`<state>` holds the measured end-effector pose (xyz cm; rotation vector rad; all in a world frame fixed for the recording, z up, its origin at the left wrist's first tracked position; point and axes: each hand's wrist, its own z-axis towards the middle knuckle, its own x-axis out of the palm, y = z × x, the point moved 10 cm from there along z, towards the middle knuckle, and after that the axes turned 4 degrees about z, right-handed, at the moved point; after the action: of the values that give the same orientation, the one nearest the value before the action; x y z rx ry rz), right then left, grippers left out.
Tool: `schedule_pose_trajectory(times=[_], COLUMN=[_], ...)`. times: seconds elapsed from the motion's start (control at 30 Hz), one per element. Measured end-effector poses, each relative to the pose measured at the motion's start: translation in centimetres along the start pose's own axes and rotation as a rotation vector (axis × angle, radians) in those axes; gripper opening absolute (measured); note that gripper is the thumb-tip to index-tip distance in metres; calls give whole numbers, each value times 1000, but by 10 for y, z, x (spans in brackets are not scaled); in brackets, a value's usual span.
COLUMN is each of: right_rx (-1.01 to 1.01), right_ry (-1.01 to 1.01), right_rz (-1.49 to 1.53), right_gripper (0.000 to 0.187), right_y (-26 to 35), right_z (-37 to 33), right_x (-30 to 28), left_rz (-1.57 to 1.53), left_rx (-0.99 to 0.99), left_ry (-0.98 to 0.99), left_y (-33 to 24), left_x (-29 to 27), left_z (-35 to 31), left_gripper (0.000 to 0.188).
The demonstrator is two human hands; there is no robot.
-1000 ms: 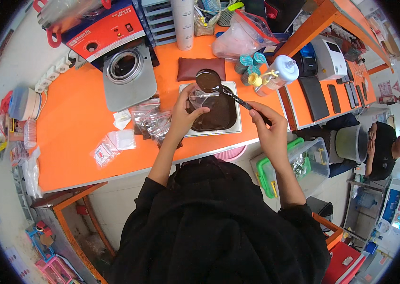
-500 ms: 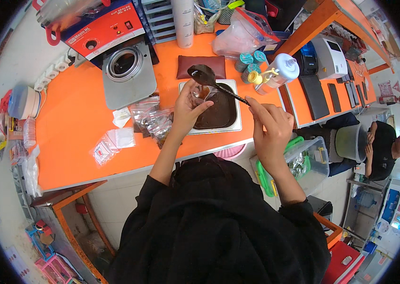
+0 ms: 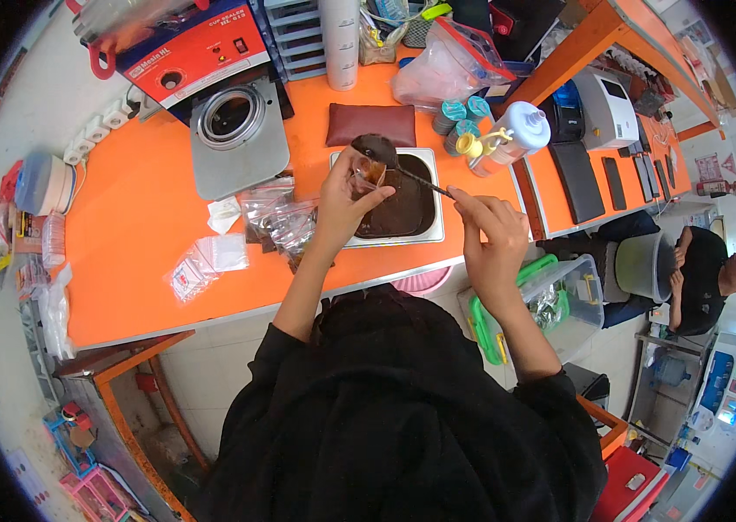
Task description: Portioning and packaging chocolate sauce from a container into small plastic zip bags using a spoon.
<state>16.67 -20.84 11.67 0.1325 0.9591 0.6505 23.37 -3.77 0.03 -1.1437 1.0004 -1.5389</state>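
Note:
My left hand (image 3: 343, 198) is closed around a small clear plastic cup (image 3: 369, 174) with brown contents, held over the left side of a metal tray. In my right hand (image 3: 491, 228) is the thin end of a dark ladle (image 3: 421, 177); its bowl (image 3: 374, 148) is tilted over the cup's mouth. The rectangular metal tray (image 3: 439, 196) below holds a dark brown, glossy mass. Beside my left wrist lie clear zip bags (image 3: 285, 216) with dark contents. What is inside the ladle's bowl is hard to make out.
Behind the tray lies a maroon pouch (image 3: 371, 125). A red and blue cup sealer (image 3: 185, 65) stands at the back left. Right of the pouch are teal-topped containers (image 3: 452, 116) and a pump bottle (image 3: 516, 135). A clear bin (image 3: 572, 296) sits below right; a seated person (image 3: 705, 278) is farther right.
The ladle's bowl has come down from above the cup to its mouth, and my right hand has shifted slightly left and lower. My left hand keeps its hold on the cup.

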Motion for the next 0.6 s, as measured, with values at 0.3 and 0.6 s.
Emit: schedule_pose_trajectory(times=[0.3,0.6], right_rx=[749,41], right_ry=[187,99], right_rz=[763,357], right_gripper=[21,23], right_y=[-87,6], right_z=[-33,2], right_x=[68,66], left_rz=[151,50], left_rx=[-32,-26], left_ry=[-124,-181], left_y=[7,-28], left_x=[-20,-5], left_z=[-6,-18], left_gripper=[67,66])
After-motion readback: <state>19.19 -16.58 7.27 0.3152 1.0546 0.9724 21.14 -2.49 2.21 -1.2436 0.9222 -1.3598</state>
